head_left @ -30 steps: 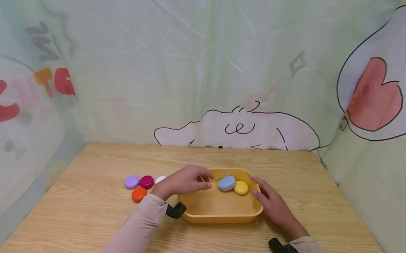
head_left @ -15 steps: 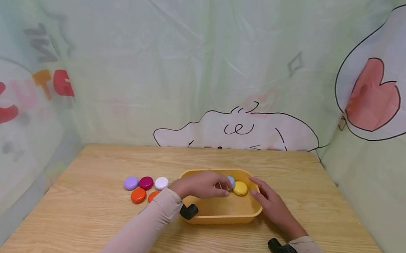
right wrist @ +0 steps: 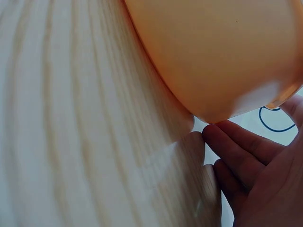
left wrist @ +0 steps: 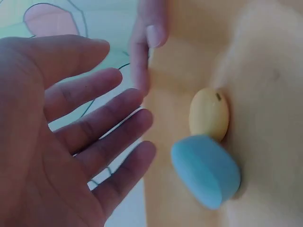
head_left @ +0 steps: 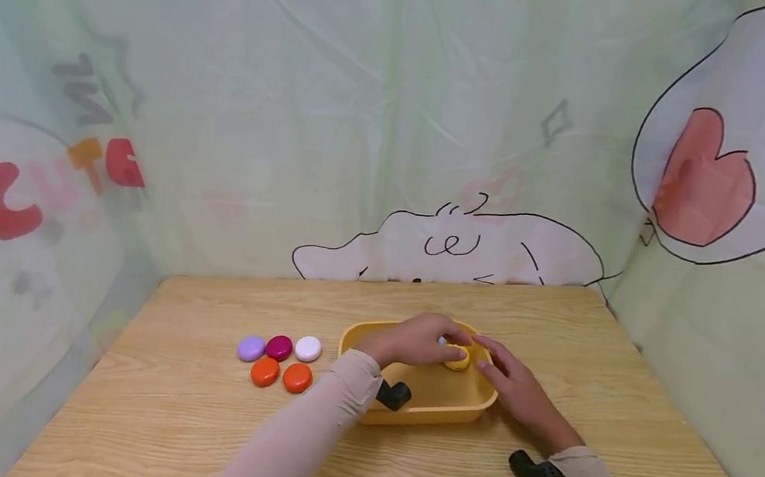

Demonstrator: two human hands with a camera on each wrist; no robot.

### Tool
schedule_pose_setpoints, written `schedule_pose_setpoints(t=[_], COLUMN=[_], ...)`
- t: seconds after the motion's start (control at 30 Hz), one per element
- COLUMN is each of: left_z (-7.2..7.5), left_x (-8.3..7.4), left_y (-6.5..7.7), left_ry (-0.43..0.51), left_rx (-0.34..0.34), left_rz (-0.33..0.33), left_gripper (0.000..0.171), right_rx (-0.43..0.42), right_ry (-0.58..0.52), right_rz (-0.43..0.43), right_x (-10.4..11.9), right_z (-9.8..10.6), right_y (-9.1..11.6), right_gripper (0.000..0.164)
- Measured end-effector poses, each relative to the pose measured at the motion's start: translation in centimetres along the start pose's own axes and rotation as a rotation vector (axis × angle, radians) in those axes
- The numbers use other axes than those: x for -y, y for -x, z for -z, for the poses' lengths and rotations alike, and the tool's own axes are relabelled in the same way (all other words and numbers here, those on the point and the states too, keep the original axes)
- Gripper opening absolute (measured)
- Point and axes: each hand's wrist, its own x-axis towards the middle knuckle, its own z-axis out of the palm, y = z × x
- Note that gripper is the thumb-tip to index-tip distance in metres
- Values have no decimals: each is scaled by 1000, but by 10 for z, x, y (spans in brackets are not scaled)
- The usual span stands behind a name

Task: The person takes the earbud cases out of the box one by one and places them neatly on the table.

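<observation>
A shallow yellow tray (head_left: 420, 416) stands on the table. Inside lie a yellow rounded piece (left wrist: 208, 113) with a small dark mark and a light-blue faceted oval piece (left wrist: 206, 170), the two touching. Over the tray my left hand (head_left: 417, 341) hovers with fingers spread and nothing held; in the left wrist view its fingertips are apart from both pieces. From the head it hides most of the blue piece. My right hand (head_left: 514, 384) is at the tray's right end, its fingers extended against the outer wall (right wrist: 213, 61) and the thumb by the rim.
Left of the tray several round glossy pieces lie on the wooden table (head_left: 149, 393): lilac (head_left: 250, 348), magenta (head_left: 278, 348), white (head_left: 308, 349) and two orange ones, one of them (head_left: 264, 371) further left. A printed curtain (head_left: 280, 142) hangs behind the table.
My left hand has moved right across the tray, from its left rim to above the blue and yellow pieces, uncovering the white and orange pieces. The right hand has stayed at the tray's right end.
</observation>
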Motion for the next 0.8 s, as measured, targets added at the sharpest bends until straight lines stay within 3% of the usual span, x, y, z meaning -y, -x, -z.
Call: schedule_pose_setpoints(t=[0.3, 0.8], left_z=[-10, -15], left_x=[0, -1], left_y=[-16, -28], left_ry=[-82, -169], left_rx=[38, 56], left_rz=[23, 99], left_gripper=[34, 35], right_rx=[9, 1], right_ry=[5, -11], right_rz=[8, 14], right_x=[-3, -3], right_z=[-1, -1], right_y=[-1, -1], right_gripper=[53, 52])
